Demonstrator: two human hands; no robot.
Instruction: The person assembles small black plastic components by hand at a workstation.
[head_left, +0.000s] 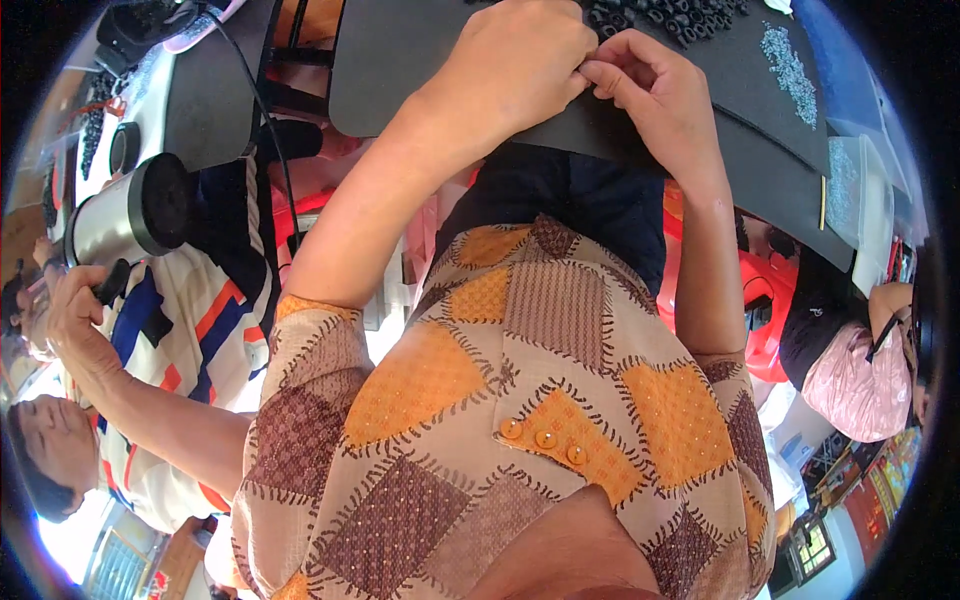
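Wearing a patchwork top (500, 400) in orange and brown, the person fills the near field, both forearms extended toward the dark worktop (400, 70). The left hand (515, 65) and right hand (655, 90) meet at the worktop's near edge, fingertips pinched together on a small item too tiny to identify; each grip is closed on it. Just beyond the hands lies a pile of small black ring-shaped parts (670, 15), and to the right a scatter of small silvery pieces (790, 60). At far left, another person's hand (75, 320) grips the handle of a steel flask with a black lid (125, 215).
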